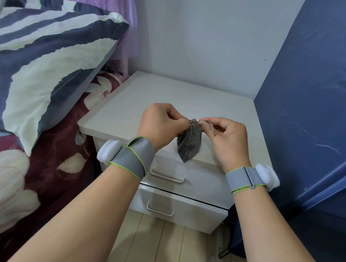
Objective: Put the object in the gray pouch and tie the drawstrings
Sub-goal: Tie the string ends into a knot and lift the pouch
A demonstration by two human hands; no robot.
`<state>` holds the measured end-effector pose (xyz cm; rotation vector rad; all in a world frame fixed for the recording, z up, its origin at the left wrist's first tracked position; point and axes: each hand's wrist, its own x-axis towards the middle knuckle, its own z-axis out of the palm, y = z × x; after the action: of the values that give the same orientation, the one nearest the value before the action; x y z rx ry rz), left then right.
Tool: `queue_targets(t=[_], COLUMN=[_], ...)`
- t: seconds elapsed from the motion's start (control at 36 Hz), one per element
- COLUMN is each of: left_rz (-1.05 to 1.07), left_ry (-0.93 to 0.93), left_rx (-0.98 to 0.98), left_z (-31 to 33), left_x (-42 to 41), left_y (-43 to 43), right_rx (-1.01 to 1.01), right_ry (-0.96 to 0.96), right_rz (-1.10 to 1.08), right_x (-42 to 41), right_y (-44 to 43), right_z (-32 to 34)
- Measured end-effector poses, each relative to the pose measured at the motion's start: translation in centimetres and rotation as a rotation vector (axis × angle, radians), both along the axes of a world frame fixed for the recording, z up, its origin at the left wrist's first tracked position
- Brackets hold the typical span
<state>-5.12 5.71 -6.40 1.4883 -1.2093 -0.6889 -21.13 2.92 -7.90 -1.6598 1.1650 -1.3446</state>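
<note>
A small gray pouch [189, 142] hangs in the air above the front edge of the white nightstand [171, 97], its mouth gathered tight at the top. My left hand [160, 123] pinches the gathered neck from the left. From the right, my right hand [228, 136] pinches the drawstrings [211, 128] at the neck, and a short cord end trails under its fingers. The pouch bulges as if filled, but the object itself is hidden.
The nightstand has two drawers with handles [167, 176] and stands against a white wall. A bed with a zebra-patterned pillow [38, 54] and floral sheet lies to the left. A dark blue fabric wardrobe [318, 102] stands close on the right. Wooden floor lies below.
</note>
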Motion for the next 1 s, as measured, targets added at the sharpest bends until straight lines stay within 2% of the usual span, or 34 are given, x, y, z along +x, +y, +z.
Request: queue_targets(t=[0.47, 0.81, 1.0], left_rz=[0.024, 0.040, 0.032], left_ry=[0.061, 0.105, 0.123], left_rx=[-0.001, 0.009, 0.023], left_z=[-1.1, -1.3, -1.2], left_x=[0.0, 0.1, 0.0], left_y=[-0.9, -1.2, -1.1], right_rx=[0.473, 0.574, 0.575], right_ry=[-0.456, -0.597, -0.613], right_rz=[0.062, 0.097, 0.109], right_x=[1.4, 1.5, 1.4], right_y=[0.3, 0.2, 0.0], right_z=[-0.2, 0.1, 0.0])
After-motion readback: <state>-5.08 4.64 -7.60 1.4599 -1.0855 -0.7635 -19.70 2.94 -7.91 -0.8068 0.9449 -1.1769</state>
